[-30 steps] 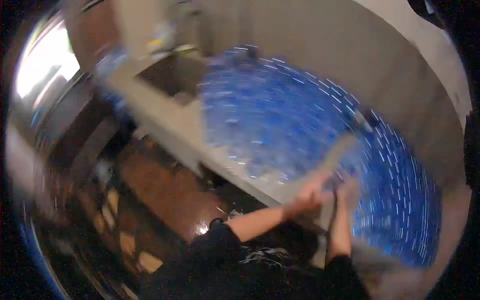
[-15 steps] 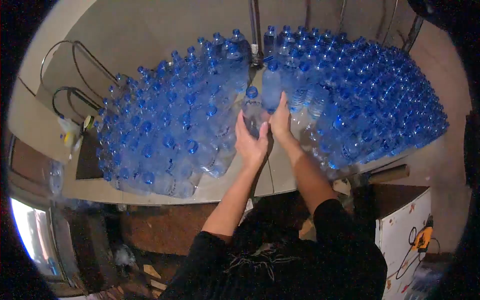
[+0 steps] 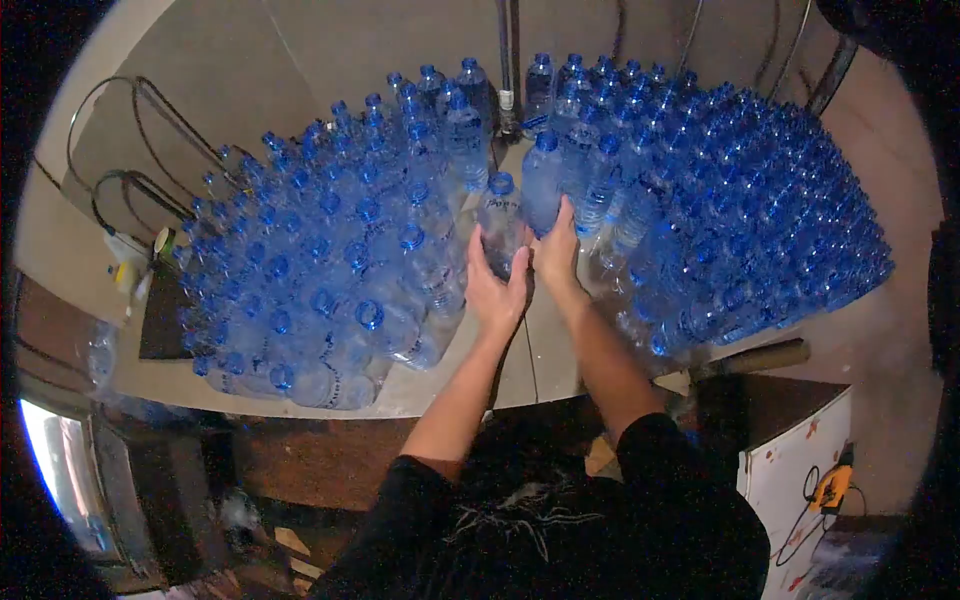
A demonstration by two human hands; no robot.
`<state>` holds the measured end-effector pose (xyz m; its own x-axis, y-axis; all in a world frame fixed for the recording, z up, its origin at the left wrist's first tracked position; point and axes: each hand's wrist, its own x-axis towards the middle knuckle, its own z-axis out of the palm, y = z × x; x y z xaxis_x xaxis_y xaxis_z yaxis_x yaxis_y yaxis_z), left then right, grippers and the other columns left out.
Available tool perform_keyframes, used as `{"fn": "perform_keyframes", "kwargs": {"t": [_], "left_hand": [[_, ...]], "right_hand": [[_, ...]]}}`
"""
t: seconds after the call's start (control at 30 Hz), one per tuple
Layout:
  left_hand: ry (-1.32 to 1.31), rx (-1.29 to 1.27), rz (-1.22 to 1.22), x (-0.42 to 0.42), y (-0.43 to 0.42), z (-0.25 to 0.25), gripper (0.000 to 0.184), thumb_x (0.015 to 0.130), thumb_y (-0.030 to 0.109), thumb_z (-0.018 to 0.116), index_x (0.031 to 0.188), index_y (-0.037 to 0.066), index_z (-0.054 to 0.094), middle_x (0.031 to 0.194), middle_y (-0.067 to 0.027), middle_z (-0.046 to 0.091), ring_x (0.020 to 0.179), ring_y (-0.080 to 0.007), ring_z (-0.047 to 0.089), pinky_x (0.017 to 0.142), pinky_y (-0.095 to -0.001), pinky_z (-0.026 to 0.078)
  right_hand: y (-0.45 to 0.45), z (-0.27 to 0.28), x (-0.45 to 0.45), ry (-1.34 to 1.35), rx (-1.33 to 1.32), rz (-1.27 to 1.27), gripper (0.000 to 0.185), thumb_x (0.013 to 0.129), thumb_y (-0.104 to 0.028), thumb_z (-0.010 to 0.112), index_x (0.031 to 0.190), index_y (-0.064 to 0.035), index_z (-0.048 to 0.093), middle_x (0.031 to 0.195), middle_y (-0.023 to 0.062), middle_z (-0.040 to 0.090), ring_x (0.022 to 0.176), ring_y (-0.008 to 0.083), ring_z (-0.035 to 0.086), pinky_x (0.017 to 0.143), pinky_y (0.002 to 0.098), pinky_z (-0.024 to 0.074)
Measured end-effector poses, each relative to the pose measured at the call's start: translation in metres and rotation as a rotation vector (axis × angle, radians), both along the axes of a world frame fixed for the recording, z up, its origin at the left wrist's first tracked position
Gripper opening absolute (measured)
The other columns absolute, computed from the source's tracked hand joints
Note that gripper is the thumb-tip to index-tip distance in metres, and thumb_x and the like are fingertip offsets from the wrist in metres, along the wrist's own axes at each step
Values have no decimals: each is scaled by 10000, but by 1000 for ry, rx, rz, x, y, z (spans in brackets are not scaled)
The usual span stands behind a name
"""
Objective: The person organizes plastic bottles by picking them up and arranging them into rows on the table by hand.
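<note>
Near the middle of the table, my left hand [image 3: 496, 292] is closed around the lower part of a clear plastic bottle [image 3: 502, 212] with dark lettering and a blue neck. Beside it, my right hand [image 3: 557, 255] grips a bluish plastic bottle [image 3: 543, 180] from its right side. Both bottles are upright and close together; whether their bases touch the table is hidden by my hands. Many similar bottles [image 3: 320, 250] stand packed on the left, and another dense group [image 3: 740, 210] fills the right.
The pale tabletop [image 3: 530, 375] shows as a strip between the groups. Behind it, a vertical pipe [image 3: 508, 60] runs down the wall. Dark cables [image 3: 150, 90] loop at the left. A cardboard tube [image 3: 765, 358] and an orange tool [image 3: 832, 490] are at the right.
The view has shifted slightly, so the left bottles appear a little lower and further left. Both hands keep hold of their bottles in nearly the same place.
</note>
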<state>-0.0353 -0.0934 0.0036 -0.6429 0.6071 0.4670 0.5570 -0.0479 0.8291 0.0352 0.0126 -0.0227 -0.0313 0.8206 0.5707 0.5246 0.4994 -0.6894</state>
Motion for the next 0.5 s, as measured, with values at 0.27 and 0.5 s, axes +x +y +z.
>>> {"fn": "perform_keyframes", "kwargs": {"t": [0.27, 0.5], "left_hand": [[-4, 8, -6, -2, -4, 11, 724, 846, 358, 690, 1419, 64, 360, 1270, -254, 547, 1126, -446, 555, 927, -468, 459], [-32, 72, 0, -4, -1, 6, 687, 831, 341, 703, 1395, 84, 406, 1232, -255, 572, 1089, -437, 583, 896, -469, 472]], "right_hand": [[1, 7, -2, 55, -97, 16, 907, 727, -217, 806, 1420, -30, 251, 1140, 329, 585, 1025, 496, 587, 860, 496, 486], [-9, 14, 13, -37, -144, -12, 812, 732, -243, 795, 1351, 17, 338, 1036, 305, 636, 927, 469, 637, 764, 468, 524]]}}
